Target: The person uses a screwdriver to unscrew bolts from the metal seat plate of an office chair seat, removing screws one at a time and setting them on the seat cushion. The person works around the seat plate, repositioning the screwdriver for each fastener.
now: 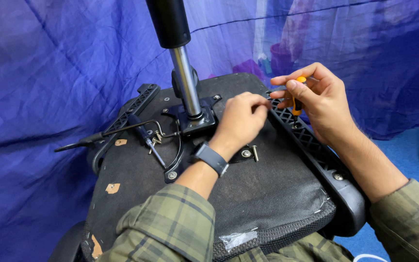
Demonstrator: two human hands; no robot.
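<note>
My right hand [323,99] grips an orange-handled screwdriver [298,97] upright over the black armrest bracket [311,140]; my left hand [241,119] pinches closed beside its tip. The upturned chair seat [267,194] carries a loose bolt [255,153], with blue cloth [49,73] hanging close behind.
</note>
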